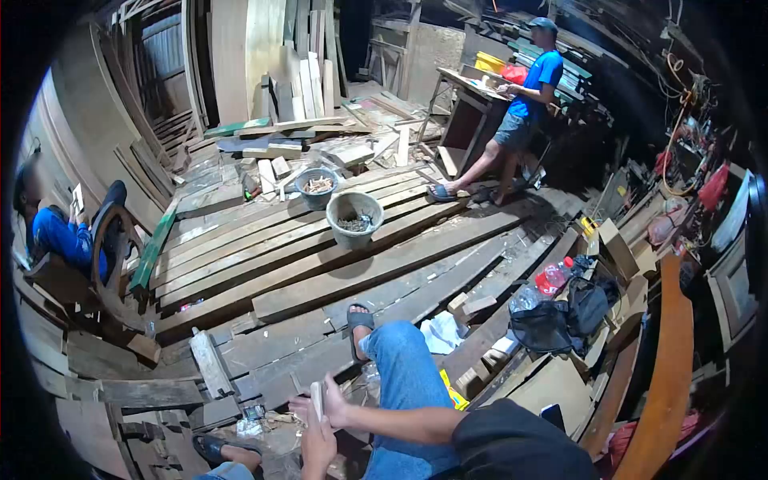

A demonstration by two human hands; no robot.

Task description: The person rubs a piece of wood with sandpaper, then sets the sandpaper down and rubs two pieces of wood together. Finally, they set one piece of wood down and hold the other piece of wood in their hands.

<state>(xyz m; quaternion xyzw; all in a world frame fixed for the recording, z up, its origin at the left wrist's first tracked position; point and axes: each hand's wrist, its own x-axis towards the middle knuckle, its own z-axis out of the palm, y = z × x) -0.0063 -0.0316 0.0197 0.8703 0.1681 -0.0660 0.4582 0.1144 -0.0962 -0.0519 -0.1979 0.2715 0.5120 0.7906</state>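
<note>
A small, narrow piece of pale wood stands almost upright in front of my knees. My left hand is closed around its lower end. Behind the piece lies my right hand, its thumb raised and its fingers stretched out past the wood to the left. Whether anything thin is between that palm and the wood cannot be made out. Wood scraps and a small clear plastic wrapper lie on the floor left of my hands.
Two buckets, one of dark bits and one of small wooden pieces, stand by long planks. A person in blue stands at a workbench; another sits at left. A black bag and red-capped bottle lie right.
</note>
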